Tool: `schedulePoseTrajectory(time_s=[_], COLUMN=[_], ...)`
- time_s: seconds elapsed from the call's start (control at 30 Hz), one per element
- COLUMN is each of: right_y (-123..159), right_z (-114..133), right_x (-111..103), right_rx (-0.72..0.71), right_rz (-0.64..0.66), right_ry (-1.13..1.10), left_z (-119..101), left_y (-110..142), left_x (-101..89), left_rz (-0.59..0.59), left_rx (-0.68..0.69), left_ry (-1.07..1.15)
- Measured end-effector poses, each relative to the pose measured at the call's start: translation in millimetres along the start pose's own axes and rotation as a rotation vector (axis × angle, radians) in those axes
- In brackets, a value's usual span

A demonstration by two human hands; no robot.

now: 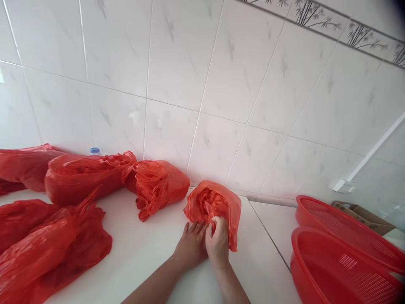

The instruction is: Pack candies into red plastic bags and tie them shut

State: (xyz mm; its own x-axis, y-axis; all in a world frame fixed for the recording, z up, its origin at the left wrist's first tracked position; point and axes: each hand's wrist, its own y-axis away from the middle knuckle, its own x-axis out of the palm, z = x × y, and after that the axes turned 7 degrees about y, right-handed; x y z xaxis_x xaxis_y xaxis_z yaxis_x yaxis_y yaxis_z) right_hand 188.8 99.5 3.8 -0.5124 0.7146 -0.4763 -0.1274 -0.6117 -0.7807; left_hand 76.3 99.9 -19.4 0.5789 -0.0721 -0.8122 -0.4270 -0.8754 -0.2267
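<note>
A crumpled red plastic bag [232, 207] lies on the white table in front of me, its gathered mouth facing me. My right hand [217, 240] is closed on the bunched plastic at the bag's near side, thumb against curled fingers. Close beside it, my left hand [192, 245] rests low against the bag with its fingers stretched out. The left fingertips touch the plastic edge. What is inside the bag is hidden. Just to the left sits another rolled red plastic bag [172, 181], touched by neither hand.
More red bags [85, 181] line the tiled wall [177, 126], and a loose heap of red bags [53, 245] covers the near left. A blue bottle cap [95, 150] shows behind. Two red plastic baskets [313, 261] and a cardboard box [363, 215] stand at right.
</note>
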Motion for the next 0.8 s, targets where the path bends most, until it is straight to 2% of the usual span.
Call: schedulePoseTrajectory(time_s=[0.1,0.2,0.3,0.4,0.53,0.6,0.67,0.73,0.8], right_y=[10.9,13.5,12.9,17.7,28.1,30.7,31.4,30.8,29.0], right_z=[10.3,15.1,9.6,-3.5,-19.9,-25.3,-28.9,-30.9,-31.3], right_x=[-4.2,-12.4,-24.2,-34.9,-42.2,-42.4,-40.5,-37.6,-35.7], right_rx=[0.063,0.339,0.647,0.879,1.069,1.095,1.029,0.884,0.742], right_rz=[0.116,0.283,0.394,0.391,0.345,0.387,0.494,0.633,0.752], right_ry=[-0.165,-0.396,-0.567,-0.855,-1.148,-1.189,-1.179,-1.095,-0.964], left_z=[0.9,0.4,0.1,3.8,13.9,15.3,10.6,0.2,-11.1], left_y=[-0.4,0.8,1.7,-1.1,-6.2,-4.6,0.4,5.9,7.5], left_x=[1.3,1.7,2.8,2.8,-8.1,-18.8,-29.5,-36.3,-36.5], left_rz=[-0.023,-0.062,-0.121,-0.201,-0.387,-0.486,-0.53,-0.459,-0.299], left_rx=[0.026,0.046,0.059,0.065,0.018,-0.009,0.027,0.137,0.205], left_ry=[0.016,0.047,0.101,0.178,0.294,0.332,0.356,0.349,0.311])
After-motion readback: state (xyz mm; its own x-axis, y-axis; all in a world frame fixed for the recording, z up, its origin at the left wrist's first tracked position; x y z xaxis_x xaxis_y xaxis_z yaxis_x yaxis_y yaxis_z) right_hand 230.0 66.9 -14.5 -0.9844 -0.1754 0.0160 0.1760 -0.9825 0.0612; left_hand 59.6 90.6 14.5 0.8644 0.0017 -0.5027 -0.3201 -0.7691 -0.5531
